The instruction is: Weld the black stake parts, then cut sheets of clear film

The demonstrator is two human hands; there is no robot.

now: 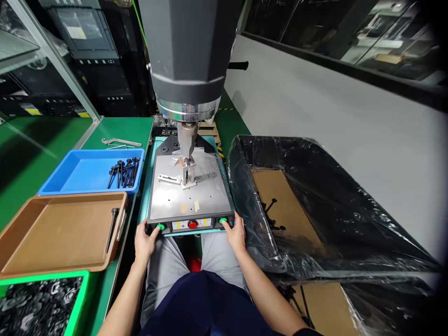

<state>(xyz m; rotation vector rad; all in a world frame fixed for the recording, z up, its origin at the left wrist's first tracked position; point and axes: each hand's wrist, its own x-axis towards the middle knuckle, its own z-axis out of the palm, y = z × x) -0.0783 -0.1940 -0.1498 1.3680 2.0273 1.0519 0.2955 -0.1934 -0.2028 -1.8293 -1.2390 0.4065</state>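
My left hand (pixel 144 241) is curled round the front left corner of a machine base (pixel 171 196), its thumb on a green button (pixel 160 227). At the front right corner my right hand (pixel 237 234) grips the same base, with its thumb on the other green button (pixel 223 220). Between the buttons sits a red button (pixel 192 225). The machine's grey head (pixel 191 46) hangs above the metal plate. Its narrow horn (pixel 187 139) comes down to a small metal fixture (pixel 188 177), and a part in the fixture is too small to make out.
On the left bench stand a blue tray (pixel 79 170) with black bolt-like parts (pixel 122 171), a brown tray (pixel 63 233) with one such part, and a green-rimmed bin (pixel 82 298) of black pieces. A wrench (pixel 122 142) lies behind. A plastic-lined box (pixel 297 154) stands right.
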